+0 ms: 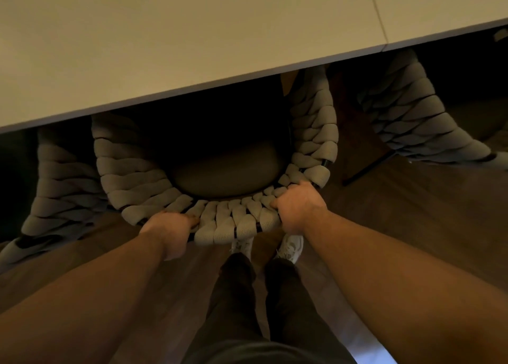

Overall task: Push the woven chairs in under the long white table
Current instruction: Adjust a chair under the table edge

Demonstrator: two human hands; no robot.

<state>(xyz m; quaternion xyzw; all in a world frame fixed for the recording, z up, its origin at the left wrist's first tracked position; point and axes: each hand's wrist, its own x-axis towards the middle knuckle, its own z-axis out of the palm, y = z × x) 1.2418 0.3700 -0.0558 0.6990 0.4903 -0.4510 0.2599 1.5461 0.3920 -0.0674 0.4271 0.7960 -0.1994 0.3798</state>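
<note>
the middle woven chair (236,226) stands partly under the long white table (192,33). its dark round seat cushion (220,174) reaches in beneath the table's near edge, while its curved back of thick pale braids stays out on the near side of that edge. the left hand (170,231) grips the top rim of the back on its left part, fingers curled over the braids and close together, tips hidden. the right hand (297,209) grips the rim on its right part, knuckles up, fingers curled into the weave; its thumb cannot be seen.

2 more chairs flank it along the same table edge, both tucked partly under: the left chair (63,176) and the right chair (412,121). on the table's near side, 2 white shoes (290,246) and dark trousers (236,295) stand on the dark wooden floor (412,220). a thin seam (378,17) crosses the table top towards its right end.
</note>
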